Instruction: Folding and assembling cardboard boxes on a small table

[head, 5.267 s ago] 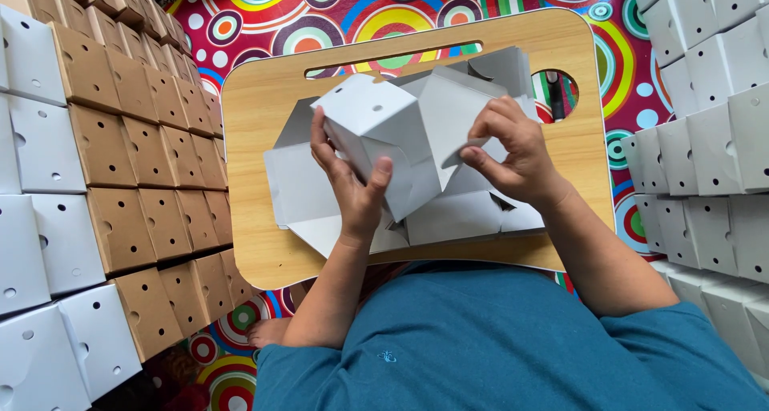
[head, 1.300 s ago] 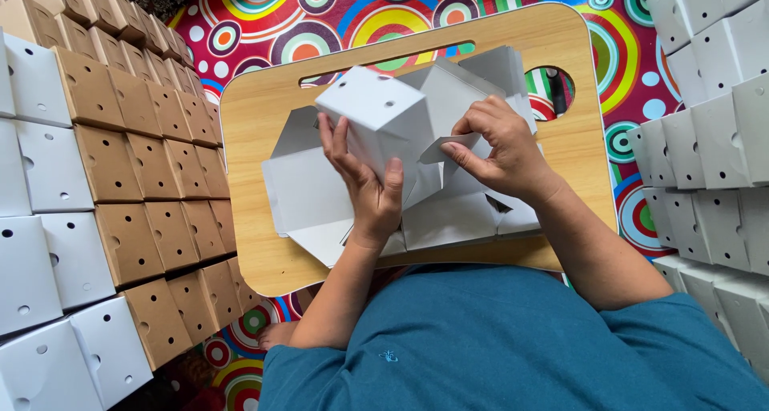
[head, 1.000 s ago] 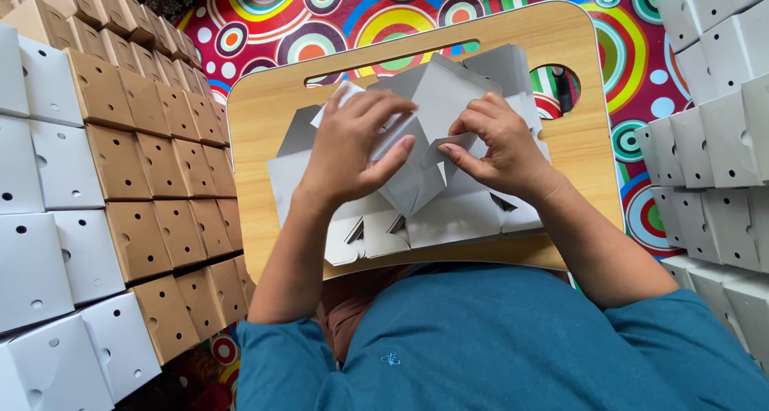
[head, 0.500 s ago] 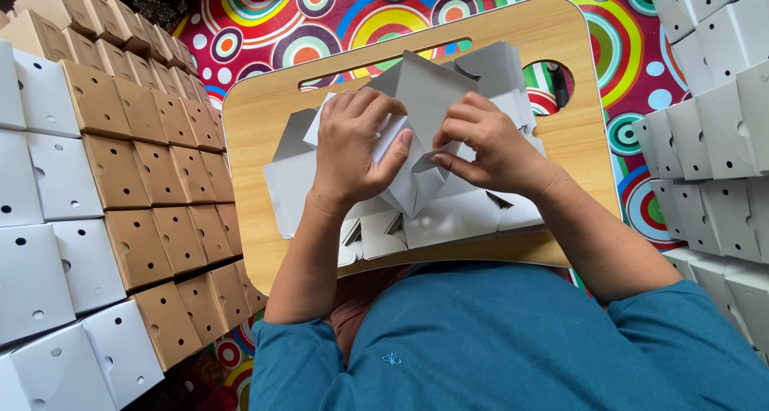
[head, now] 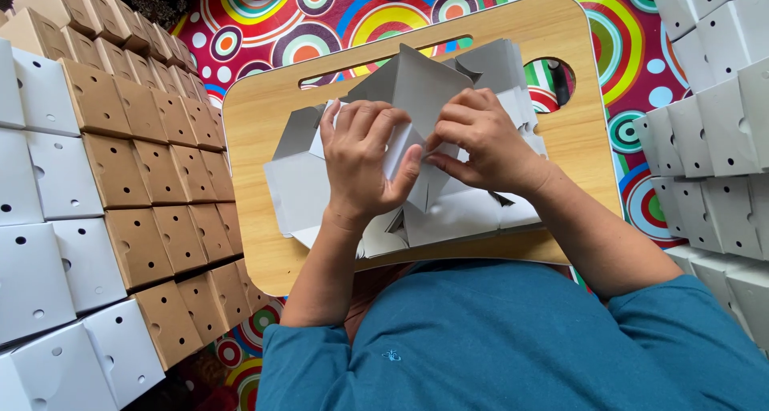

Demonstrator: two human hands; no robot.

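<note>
The left hand and the right hand meet in the middle of the frame, both closed on a half-folded white box. The left hand lies flat over the box's left side with its fingers curled down and the thumb pressing the front. The right hand pinches a small flap on the right side between thumb and fingers. The box sticks up and away from the hands, toward the top of the frame, its pointed edge just above the knuckles (both hands are about equally close to it). Under it lies a pile of flat white blanks on the wooden surface. Brown boxes fill the left side, and white boxes the right.
</note>
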